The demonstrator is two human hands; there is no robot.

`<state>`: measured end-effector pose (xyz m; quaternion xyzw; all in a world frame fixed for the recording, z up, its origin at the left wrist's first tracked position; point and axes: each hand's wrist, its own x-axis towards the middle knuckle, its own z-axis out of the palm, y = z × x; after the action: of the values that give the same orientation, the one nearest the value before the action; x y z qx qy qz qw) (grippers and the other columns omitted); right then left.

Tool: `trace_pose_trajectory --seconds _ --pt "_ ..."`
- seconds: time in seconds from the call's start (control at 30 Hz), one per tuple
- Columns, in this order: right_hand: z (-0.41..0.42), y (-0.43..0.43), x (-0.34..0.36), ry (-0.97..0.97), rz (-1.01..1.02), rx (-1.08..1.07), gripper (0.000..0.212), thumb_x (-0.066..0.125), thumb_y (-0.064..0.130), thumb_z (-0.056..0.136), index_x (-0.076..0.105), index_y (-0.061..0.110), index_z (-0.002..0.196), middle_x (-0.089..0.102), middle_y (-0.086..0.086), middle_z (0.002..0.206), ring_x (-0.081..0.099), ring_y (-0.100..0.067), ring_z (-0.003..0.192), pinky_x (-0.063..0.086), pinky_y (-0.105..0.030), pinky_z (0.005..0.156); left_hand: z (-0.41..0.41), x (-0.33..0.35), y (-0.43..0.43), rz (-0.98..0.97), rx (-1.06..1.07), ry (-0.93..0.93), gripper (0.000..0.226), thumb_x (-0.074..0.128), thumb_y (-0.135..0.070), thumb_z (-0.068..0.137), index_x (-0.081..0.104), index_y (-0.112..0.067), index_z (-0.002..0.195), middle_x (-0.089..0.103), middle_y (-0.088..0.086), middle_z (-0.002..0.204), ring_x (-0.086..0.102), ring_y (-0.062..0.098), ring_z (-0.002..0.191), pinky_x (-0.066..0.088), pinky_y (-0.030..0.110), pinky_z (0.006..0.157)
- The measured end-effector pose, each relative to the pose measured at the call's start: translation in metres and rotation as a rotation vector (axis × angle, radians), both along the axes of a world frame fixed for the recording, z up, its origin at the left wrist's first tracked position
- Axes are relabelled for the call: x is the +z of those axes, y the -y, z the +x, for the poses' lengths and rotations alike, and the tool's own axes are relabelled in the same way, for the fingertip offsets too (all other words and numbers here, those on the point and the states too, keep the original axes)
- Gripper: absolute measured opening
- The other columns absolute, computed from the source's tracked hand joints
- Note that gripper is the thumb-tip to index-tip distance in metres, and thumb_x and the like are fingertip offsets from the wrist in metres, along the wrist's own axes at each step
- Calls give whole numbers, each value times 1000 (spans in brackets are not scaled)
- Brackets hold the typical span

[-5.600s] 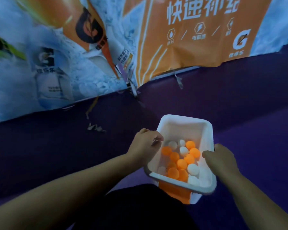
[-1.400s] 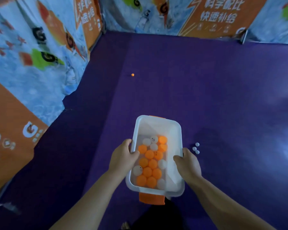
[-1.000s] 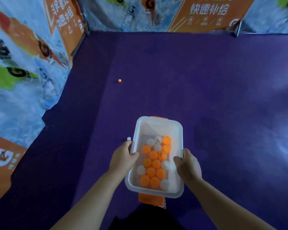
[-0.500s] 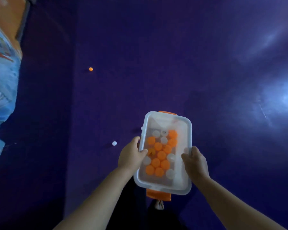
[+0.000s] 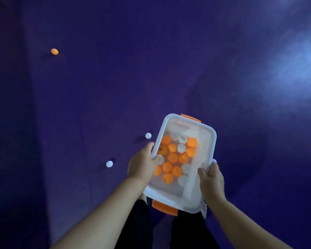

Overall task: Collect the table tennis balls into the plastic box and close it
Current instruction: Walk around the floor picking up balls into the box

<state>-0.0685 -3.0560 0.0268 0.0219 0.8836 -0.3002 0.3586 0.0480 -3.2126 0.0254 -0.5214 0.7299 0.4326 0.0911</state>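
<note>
Since half a second ago the view has tipped further down: the banner wall has left the frame, and a second white ball now shows on the purple floor (image 5: 187, 60) by the box.

Both hands carry the plastic box (image 5: 207, 139) above the floor. The left hand (image 5: 142, 164) clasps its long left rim, thumb hooked inside; the right hand (image 5: 211, 178) clasps the right rim, fingers (image 5: 203, 172) curled over the edge. Between the two grips lie the collected balls (image 5: 176, 159), orange and white, in a single loose layer.

Collecting is still in hand, I judge. One white ball (image 5: 148, 135) lies just beyond the left fingertips, another white ball (image 5: 109, 164) further out to their left, and an orange ball (image 5: 54, 51) well away ahead. The next move likely calls for lowering the box and freeing a hand to pick up the nearest one.

The box is translucent, smooth, round-cornered plastic with orange latch clips (image 5: 164, 207) at both short ends; no lid is visible. The balls are matte, hard, light spheres that will roll readily on the flat floor.
</note>
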Motion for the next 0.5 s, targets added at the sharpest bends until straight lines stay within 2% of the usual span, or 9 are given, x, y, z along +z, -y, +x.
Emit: trace_pose_trajectory --seconds 0.13,0.2,0.27,0.33,0.43,0.5 --pt "-31 5 -112 -33 18 24 18 49 12 92 38 9 79 44 -3 69 40 -13 57 34 -27 49 -21 -117 3 -40 -14 -33 32 41 -40 97 54 -22 120 67 -4 99 62 22 95 41 29 69" --pt "-48 7 -165 -70 8 51 19 49 13 92 37 9 77 42 -2 67 38 -13 56 34 -27 49 -24 -174 7 -81 76 -25 31 34 -39 99 56 -23 114 63 -10 92 61 17 90 42 30 69" --pt "-64 10 -212 -92 -20 59 20 50 12 91 38 11 75 42 -2 67 39 -14 57 34 -29 50 -22 -232 15 -127 194 18 29 34 -37 100 56 -21 110 61 -9 90 60 18 86 46 33 68" --pt "-78 14 -255 -98 -46 69 19 51 12 90 39 10 76 43 -2 69 40 -16 61 35 -31 52 -20 -290 24 -147 220 69 25 40 -31 98 57 -20 113 61 -1 102 59 23 95 46 34 74" --pt "-96 22 -307 -112 -68 122 13 53 13 89 43 6 84 49 -3 77 46 -17 66 40 -32 55 -24 -364 33 -177 31 133 37 50 -23 95 50 -20 131 49 6 131 46 25 120 42 36 92" --pt "-106 26 -330 -138 -87 178 11 53 13 88 44 7 86 51 -1 78 49 -17 67 42 -30 54 -30 -398 41 -220 -78 136 48 53 -19 93 41 -21 140 38 5 141 35 23 130 39 36 99"
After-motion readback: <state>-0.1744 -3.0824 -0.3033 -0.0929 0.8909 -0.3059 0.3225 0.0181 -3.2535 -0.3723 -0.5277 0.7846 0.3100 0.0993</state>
